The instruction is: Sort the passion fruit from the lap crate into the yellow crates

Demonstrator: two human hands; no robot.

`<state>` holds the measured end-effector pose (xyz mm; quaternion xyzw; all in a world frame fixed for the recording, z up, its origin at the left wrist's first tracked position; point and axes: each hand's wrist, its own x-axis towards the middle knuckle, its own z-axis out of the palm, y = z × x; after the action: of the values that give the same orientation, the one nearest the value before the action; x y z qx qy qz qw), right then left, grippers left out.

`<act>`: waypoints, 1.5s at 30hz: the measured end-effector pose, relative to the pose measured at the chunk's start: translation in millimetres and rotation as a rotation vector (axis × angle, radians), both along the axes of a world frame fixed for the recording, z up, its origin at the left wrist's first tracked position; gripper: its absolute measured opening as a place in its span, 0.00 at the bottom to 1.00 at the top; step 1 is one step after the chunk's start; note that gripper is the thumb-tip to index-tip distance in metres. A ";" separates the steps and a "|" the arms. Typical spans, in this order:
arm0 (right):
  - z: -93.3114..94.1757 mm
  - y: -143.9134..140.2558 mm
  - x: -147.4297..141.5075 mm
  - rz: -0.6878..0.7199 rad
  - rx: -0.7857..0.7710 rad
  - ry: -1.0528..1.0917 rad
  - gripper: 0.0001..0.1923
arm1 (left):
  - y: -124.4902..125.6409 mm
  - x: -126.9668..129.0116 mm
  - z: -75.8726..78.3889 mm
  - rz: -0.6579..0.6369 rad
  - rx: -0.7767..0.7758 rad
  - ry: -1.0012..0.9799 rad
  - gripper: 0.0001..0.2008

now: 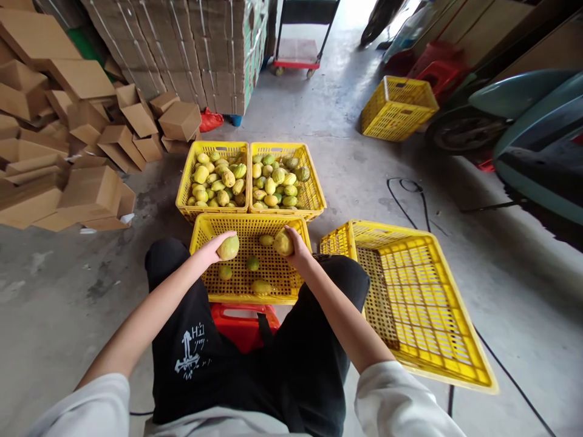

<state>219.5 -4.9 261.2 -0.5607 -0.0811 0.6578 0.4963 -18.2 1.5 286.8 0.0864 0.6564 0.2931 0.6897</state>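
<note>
Head view: the left hand has its fingers wrapped round a yellow-green fruit, and the right hand grips a second fruit. Both are held just above the near crate, between the person's knees. Four loose fruits lie on its floor directly under and between the hands, about equally close to either. Two fuller crates stand just beyond, straight ahead. An empty crate lies tilted to the right.
</note>
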 end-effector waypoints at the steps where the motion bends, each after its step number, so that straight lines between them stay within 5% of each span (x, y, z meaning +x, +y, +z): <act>1: 1.6 -0.8 -1.5 0.005 -0.014 0.012 0.08 | 0.5 -0.1 0.1 0.016 0.004 0.022 0.10; 5: 11.1 -3.4 -6.2 0.013 -0.079 0.096 0.07 | 3.6 -2.4 2.6 0.090 -0.024 0.046 0.09; 13: 11.5 -1.3 -2.1 -0.023 -0.164 0.192 0.06 | 4.9 -4.6 9.6 0.149 -0.048 -0.209 0.17; 20: 15.0 -2.7 -2.8 0.014 -0.106 0.164 0.08 | 4.8 -3.6 7.7 0.061 0.019 -0.130 0.14; 25: 13.6 -4.9 -7.7 -0.011 -0.039 0.065 0.10 | 4.9 -2.5 3.7 0.114 0.032 -0.065 0.09; 39: 15.8 -2.3 -1.8 -0.010 -0.198 0.164 0.09 | 4.9 -6.0 3.8 0.101 -0.026 -0.104 0.16; 45: 9.4 -3.5 -5.4 -0.002 -0.079 0.052 0.08 | 5.4 -4.6 -0.4 0.074 0.001 -0.026 0.13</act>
<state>214.1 -8.3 270.5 -0.5628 -0.0414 0.6743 0.4763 -22.8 6.9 286.4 0.0587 0.6501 0.3198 0.6867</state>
